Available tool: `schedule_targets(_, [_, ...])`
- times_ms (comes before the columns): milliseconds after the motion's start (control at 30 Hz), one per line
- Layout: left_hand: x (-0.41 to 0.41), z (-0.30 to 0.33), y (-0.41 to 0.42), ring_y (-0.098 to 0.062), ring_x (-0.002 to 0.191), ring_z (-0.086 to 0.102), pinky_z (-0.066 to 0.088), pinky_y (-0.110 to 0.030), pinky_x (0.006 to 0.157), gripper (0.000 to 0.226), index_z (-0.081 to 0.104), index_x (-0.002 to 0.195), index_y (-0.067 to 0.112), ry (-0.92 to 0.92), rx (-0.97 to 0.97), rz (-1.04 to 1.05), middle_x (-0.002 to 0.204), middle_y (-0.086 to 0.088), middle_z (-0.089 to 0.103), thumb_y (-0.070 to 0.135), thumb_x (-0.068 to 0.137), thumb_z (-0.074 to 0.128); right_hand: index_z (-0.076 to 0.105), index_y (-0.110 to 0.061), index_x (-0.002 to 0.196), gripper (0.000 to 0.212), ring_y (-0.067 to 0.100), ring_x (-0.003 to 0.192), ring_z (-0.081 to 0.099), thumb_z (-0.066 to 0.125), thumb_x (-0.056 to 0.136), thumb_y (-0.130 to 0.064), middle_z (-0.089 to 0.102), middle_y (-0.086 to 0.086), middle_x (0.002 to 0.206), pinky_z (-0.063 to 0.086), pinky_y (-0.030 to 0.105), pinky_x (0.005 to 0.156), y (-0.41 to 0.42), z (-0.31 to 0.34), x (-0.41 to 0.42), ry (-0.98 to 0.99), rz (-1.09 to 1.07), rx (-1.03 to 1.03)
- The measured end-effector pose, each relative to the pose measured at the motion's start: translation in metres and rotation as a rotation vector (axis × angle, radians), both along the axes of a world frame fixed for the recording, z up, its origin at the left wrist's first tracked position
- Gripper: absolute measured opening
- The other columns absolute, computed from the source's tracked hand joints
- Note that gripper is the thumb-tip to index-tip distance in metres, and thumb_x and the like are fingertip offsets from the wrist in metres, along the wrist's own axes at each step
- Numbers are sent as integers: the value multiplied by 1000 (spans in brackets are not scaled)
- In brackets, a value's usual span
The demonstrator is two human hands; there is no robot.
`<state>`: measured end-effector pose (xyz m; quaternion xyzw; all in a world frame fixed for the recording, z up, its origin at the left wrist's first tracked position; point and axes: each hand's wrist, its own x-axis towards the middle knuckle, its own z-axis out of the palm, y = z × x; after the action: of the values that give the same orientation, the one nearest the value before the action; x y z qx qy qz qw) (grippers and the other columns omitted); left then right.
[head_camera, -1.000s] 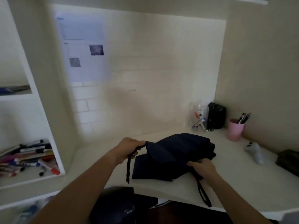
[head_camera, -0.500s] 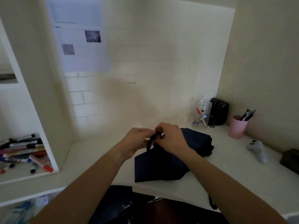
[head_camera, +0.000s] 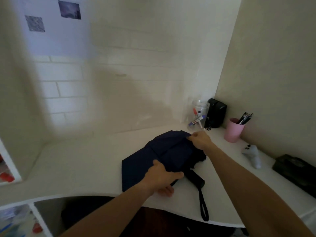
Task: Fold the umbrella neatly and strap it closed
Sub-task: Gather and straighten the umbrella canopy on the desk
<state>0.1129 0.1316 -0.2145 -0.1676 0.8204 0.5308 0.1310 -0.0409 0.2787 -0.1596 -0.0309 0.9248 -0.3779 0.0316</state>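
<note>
We see one dark umbrella (head_camera: 164, 154) lying flat on the tabletop (head_camera: 82, 165). Our left hand (head_camera: 162, 178) clamps its near edge; our right hand (head_camera: 201, 140) pinches its far folds. Beyond the umbrella stand one jar (head_camera: 199, 115) and one pink cup (head_camera: 234, 130).

I see the umbrella (head_camera: 164, 151) as dark navy cloth, matt and creased into flat panels. Its handle (head_camera: 196, 179) looks like black matt plastic, its wrist strap (head_camera: 204, 209) woven. The desk (head_camera: 85, 161) is smooth, white, faintly sheened. The jar (head_camera: 199, 115) is clear plastic or glass, I cannot tell which.
</note>
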Motion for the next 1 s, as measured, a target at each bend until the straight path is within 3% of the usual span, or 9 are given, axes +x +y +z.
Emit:
schedule_targets(100, [-18,-10,35,-29,121,58,53,-36,95,135,-1,151,0,43,-184,123,136,-11,53,70,65,77,64,-12,80,25,30,90,61,56,97,-29,67,11,95,48,36,77,0,-24,-20,-109,13,-35])
schedule_targets(200, [-31,-14,60,-27,106,66,57,-37,85,122,14,140,8,97,-286,212,123,-6,60,75,59,76,66,-5,100,28,35,99,63,49,99,-27,67,20,111,54,44,88,-2,-39,-33,-191,-11,-58])
schedule_targets(300, [-42,-11,72,-27,99,70,56,-35,81,115,21,137,5,123,-339,273,115,-5,64,66,60,79,56,6,120,33,35,95,58,41,103,-18,61,24,121,48,41,77,-12,-25,-22,-286,-42,-120])
schedule_targets(400, [-51,-2,75,-28,110,63,55,-38,88,123,10,146,-2,100,-270,296,124,-8,59,54,64,83,53,8,128,34,32,77,55,38,103,-11,59,20,96,47,43,64,-18,-10,-3,-397,-56,-195])
schedule_targets(500, [-47,0,59,-33,113,59,53,-41,93,114,4,146,2,68,-110,339,127,-12,55,51,72,77,55,3,123,30,31,79,57,42,103,-13,58,16,92,52,48,70,-21,-2,10,-490,-72,-427])
schedule_targets(600, [-37,3,12,-30,86,61,52,-36,70,99,-5,150,7,83,163,447,123,-19,57,32,85,64,57,-2,114,25,35,96,63,38,105,-17,64,17,101,55,50,80,-26,16,24,-545,-52,-709])
schedule_targets(733, [-13,28,-60,-17,39,47,34,-22,42,82,32,143,-2,81,320,333,74,-12,54,15,67,57,58,-4,95,22,37,94,67,40,103,-14,66,20,92,58,48,81,-44,59,36,-427,-25,-744])
schedule_targets(833, [11,61,-84,-12,32,38,26,-20,43,26,50,91,9,111,151,226,70,-11,56,22,70,58,56,-5,94,17,28,68,66,45,100,-17,65,18,86,57,35,59,-61,87,47,-274,31,-595])
schedule_targets(1000, [20,118,-135,-17,41,55,34,-21,38,32,53,96,6,390,-84,357,74,-14,67,34,83,58,52,-7,74,16,22,60,53,58,86,-16,58,11,77,44,27,53,-76,147,68,117,0,-391])
